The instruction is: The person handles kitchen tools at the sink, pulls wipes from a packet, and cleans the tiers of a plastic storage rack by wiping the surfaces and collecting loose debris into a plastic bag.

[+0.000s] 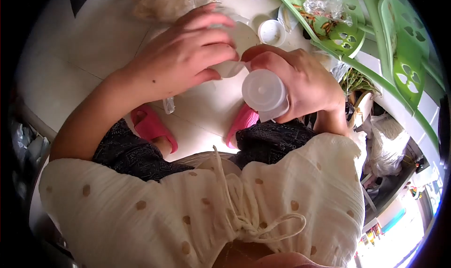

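Two-handed, nr centre: clamping frosted container (264, 90) in R hand (300, 77), w/ fingers round its side, round end up, prob. for steadiness; curling L hand (188, 51) just left, fingers slightly apart by translucent piece (229, 69), can't tell if gripped; w/ white tub (271, 33) far side, prob. for reach.

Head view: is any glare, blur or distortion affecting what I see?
Head view: glare whitens the pale tiled floor between the pink slippers and burns out the lower right; fisheye distortion curves the dark-cornered edges; fingers of the left hand look slightly soft.
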`<state>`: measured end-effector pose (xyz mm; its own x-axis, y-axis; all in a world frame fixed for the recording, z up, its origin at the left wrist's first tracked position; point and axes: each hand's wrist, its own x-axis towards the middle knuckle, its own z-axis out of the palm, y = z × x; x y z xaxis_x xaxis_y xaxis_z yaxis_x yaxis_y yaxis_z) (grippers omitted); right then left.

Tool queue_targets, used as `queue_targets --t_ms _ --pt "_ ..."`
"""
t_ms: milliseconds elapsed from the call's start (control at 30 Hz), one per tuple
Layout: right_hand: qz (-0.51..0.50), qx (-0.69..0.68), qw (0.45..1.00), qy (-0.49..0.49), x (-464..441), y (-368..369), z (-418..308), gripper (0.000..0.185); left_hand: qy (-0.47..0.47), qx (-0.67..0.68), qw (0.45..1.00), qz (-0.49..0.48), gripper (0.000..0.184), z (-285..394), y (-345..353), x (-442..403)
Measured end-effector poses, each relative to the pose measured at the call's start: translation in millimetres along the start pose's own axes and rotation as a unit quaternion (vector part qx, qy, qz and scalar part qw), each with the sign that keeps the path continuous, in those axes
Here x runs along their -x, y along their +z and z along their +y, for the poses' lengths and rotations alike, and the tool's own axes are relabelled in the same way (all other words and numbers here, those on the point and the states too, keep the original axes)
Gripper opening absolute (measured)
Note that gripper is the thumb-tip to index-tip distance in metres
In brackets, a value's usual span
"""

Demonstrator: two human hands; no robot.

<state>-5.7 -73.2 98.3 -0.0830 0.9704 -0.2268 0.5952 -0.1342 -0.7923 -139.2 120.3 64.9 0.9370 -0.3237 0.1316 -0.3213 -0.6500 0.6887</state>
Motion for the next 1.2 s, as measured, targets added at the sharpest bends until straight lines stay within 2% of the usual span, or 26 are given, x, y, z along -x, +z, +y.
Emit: queue_targets --t_ms 67,100,167,233,267,300,333,367,400,433,533,633,767,833,933,967,1067,1200 --pt "0.040 -0.064 0.996 -0.045 0 4 7 0.069 -0.003 -0.004 0.999 -0.036 0.020 -3 0 1" --pt "0.072 -0.122 0.987 -0.074 5 1 19 0.072 -0.001 -0.002 1.000 -0.012 0.015 -5 1 2" --pt "0.158 -0.243 0.957 -0.022 42 -9 45 0.076 0.003 -0.036 0.999 0.040 0.013 -10 -8 4" --pt "0.273 -0.251 0.923 0.106 69 -18 65 0.070 -0.023 -0.079 0.992 0.100 0.013 -15 -22 7" --pt "0.265 -0.198 0.934 0.132 78 -14 92 0.064 -0.060 -0.102 0.991 0.061 0.018 -19 -34 10" --pt "0.229 -0.140 0.942 0.200 88 -6 114 0.064 -0.080 -0.121 0.985 0.099 0.019 -22 -39 10" --pt "0.120 -0.139 0.911 0.368 77 -3 110 0.064 -0.102 -0.141 0.975 0.137 0.021 -24 -42 11" --pt "0.018 -0.034 0.900 0.435 62 0 106 0.065 -0.148 -0.128 0.970 0.142 0.022 -28 -44 13" --pt "0.083 -0.110 0.923 0.360 81 46 176 0.068 -0.196 -0.112 0.963 0.145 0.023 -31 -44 15" --pt "0.057 -0.011 0.930 0.363 76 60 186 0.077 -0.245 -0.097 0.953 0.147 0.024 -33 -44 16" --pt "0.007 0.038 0.936 0.349 71 86 215 0.077 -0.246 -0.056 0.952 0.173 0.016 -28 -42 9" --pt "-0.022 0.027 0.929 0.370 64 90 228 0.082 -0.219 -0.089 0.955 0.177 0.021 -40 -36 16" --pt "-0.013 0.066 0.919 0.388 59 102 242 0.078 -0.261 0.014 0.945 0.198 0.026 -41 -33 15" --pt "0.012 0.112 0.917 0.383 58 102 237 0.073 -0.278 0.046 0.944 0.172 0.030 -42 -34 13" --pt "0.040 0.140 0.922 0.358 56 85 210 0.068 -0.194 -0.092 0.954 0.208 0.026 -50 -30 15" --pt "0.046 0.142 0.926 0.347 54 74 194 0.066 -0.097 -0.129 0.959 0.231 0.023 -47 -32 9" --pt "0.093 0.172 0.946 0.258 45 48 146 0.058 -0.156 -0.124 0.968 0.155 0.019 -55 -38 19" --pt "0.082 0.239 0.962 0.101 14 15 70 0.063 -0.203 -0.069 0.959 0.186 0.019 -51 -36 17"
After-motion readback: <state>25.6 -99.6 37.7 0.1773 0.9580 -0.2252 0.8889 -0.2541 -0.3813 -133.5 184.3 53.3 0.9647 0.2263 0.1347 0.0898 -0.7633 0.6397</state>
